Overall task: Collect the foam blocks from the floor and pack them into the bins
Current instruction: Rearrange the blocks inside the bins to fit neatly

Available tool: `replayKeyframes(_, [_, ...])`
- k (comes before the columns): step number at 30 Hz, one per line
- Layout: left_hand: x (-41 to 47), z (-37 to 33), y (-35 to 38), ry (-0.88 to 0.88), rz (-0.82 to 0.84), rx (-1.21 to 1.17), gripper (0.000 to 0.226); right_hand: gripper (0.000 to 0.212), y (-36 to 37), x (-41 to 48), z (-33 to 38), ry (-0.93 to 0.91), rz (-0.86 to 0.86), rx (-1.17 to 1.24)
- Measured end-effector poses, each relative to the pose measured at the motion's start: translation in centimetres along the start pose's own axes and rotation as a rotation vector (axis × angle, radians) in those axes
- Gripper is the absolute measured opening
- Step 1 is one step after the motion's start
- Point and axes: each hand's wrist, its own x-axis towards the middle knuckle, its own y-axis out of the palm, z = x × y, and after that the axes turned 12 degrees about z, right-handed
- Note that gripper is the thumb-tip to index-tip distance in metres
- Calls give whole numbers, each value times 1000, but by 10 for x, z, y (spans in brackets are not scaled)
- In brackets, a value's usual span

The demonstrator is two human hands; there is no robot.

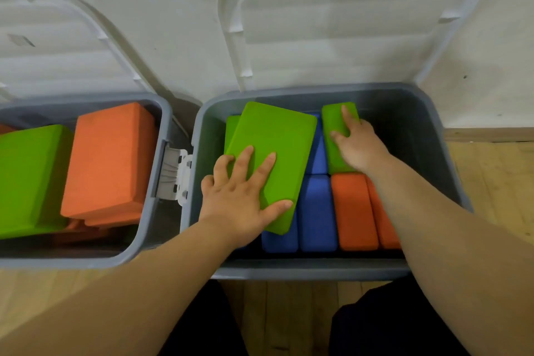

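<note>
The right grey bin [427,136] holds blue blocks [318,211] and orange blocks [354,211] standing on edge in its near half. My left hand [239,196] grips a large green foam block [274,153] lying tilted over the blue ones, with fingers spread on its face and the thumb round its near edge. Another green block [231,130] shows just behind it. My right hand [358,144] holds a narrower green block [335,124] standing on edge at the back of the bin, fingers wrapped over its far side.
The left grey bin [170,136] holds a green block [29,179] and an orange block [109,159] on top of others. Both clear lids [346,23] lean open against the white wall. Wooden floor lies to the right and in front; my dark-clothed legs are below.
</note>
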Motion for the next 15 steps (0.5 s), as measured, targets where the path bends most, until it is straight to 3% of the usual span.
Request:
replayKeyframes(12, [9, 0, -5, 6, 43, -9, 90, 76, 14, 15, -1, 4, 86, 57])
replayKeyframes(15, [6, 0, -16, 37, 130, -45, 91, 82, 3, -9, 3, 107, 65, -13])
